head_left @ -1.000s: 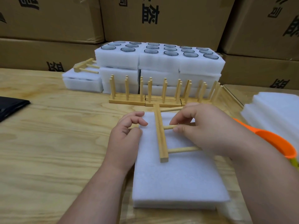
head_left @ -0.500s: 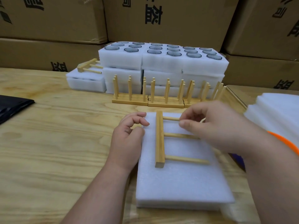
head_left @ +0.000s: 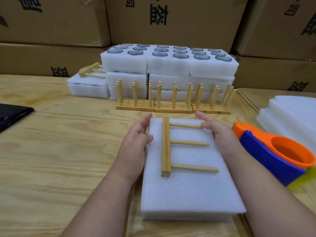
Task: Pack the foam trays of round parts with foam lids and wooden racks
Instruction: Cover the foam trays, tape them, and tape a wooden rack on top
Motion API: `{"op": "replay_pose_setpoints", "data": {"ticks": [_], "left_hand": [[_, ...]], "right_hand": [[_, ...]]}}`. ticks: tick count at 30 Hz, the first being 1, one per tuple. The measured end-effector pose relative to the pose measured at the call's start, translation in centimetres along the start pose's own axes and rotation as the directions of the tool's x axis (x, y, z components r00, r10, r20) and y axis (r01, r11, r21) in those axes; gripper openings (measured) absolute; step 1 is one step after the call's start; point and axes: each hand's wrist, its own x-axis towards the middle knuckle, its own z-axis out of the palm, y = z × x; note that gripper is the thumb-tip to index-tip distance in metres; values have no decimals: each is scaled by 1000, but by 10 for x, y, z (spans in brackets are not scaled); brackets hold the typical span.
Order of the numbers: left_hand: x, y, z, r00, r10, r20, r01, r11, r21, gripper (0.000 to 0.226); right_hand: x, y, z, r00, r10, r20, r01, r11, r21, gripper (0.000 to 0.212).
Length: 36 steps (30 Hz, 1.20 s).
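A white foam lid [head_left: 188, 189] covers a foam tray in front of me. On it lies a wooden rack [head_left: 166, 146], its bar pointing away from me and three pegs sticking out to the right. My left hand [head_left: 136, 142] rests flat against the lid's left edge, fingers apart. My right hand [head_left: 217, 132] is at the far right edge, fingertips touching the tip of the farthest peg, holding nothing. Behind stand stacked foam trays of round parts [head_left: 169, 60].
Several upright wooden racks [head_left: 172, 103] line up just beyond the lid. A packed tray with a rack on top [head_left: 89, 82] sits back left. An orange-and-blue tape dispenser [head_left: 273, 151] and a foam lid stack [head_left: 294, 115] are right; a black object [head_left: 12, 113] left; cardboard boxes behind.
The right hand has let go of the rack's peg and moved to the lid's far right edge. The left hand has opened flat along the left edge. The rack lies straight.
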Motion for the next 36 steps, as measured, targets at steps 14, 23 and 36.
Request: {"op": "replay_pose_setpoints", "data": {"ticks": [14, 23, 36], "left_hand": [[0, 0, 1, 1000, -21, -12, 21, 1000, 13, 73], [0, 1, 3, 994, 44, -97, -43, 999, 18, 66], [-5, 8, 7, 992, -29, -124, 30, 1000, 1, 63]], "right_hand": [[0, 0, 6, 997, -56, -52, 49, 989, -141, 22], [-10, -6, 15, 962, -221, -158, 158, 929, -333, 15], [-17, -19, 15, 961, -268, 66, 228, 635, -739, 41]]}}
